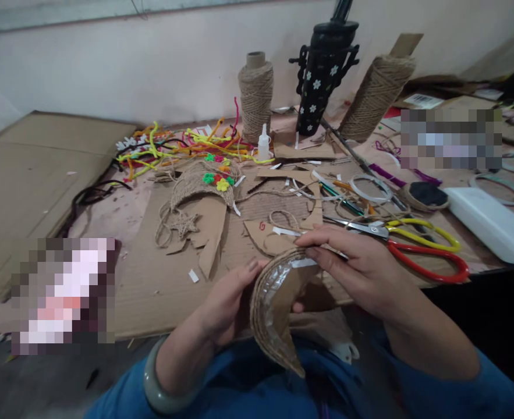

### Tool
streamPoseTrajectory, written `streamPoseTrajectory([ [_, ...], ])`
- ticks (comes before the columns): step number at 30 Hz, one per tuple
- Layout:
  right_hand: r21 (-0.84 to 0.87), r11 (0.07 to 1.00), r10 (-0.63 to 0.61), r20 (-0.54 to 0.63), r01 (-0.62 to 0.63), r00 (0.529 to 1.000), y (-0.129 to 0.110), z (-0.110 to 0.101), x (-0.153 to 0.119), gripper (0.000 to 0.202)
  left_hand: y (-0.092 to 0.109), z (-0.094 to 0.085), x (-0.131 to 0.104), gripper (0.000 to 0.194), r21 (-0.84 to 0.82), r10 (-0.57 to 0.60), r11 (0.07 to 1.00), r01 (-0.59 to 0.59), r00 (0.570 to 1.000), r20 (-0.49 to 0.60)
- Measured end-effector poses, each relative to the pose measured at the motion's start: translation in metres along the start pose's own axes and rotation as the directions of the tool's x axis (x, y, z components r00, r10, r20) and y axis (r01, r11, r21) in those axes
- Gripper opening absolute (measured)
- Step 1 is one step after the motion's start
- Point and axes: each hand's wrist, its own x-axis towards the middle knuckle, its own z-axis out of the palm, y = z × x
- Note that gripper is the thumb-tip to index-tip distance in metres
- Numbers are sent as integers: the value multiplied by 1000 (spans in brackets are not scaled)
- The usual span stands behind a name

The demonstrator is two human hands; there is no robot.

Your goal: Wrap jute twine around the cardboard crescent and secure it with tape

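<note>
A crescent of cardboard (278, 314) with twine wound along its outer curve and shiny glue or tape on its face is held up near the table's front edge. My left hand (230, 297) grips it from the left, fingers partly hidden behind it. With thumb and fingers my right hand (348, 262) pinches its upper tip, beside a white strip (304, 263). Beyond lies a second twine-wrapped crescent (195, 185) with small coloured flowers (218, 180), and a twine star (185, 226) is near it.
Red-and-yellow-handled scissors (429, 262) lie right, beside a white box (490, 224). Behind stand twine spools (257, 96) (376, 96), a glue bottle (263, 145) and a black flowered vase (320, 81). Pipe cleaners (169, 148) and a large cardboard sheet (34, 186) lie left.
</note>
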Motion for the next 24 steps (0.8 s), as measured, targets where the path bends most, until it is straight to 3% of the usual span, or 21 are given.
streamPoseTrajectory([
  [11,11,1000,16,-27,-15,1000,6,0,-3,17,2,2,-3,27,71,31,997,-31,1000,0],
  [16,54,998,-19,31,17,999,1,-3,-1,16,0,1,-1,35,43,62,997,-64,997,51],
  [24,44,998,-41,107,36,993,-3,-4,7,18,0,0,-4,22,51,50,997,-54,995,87],
])
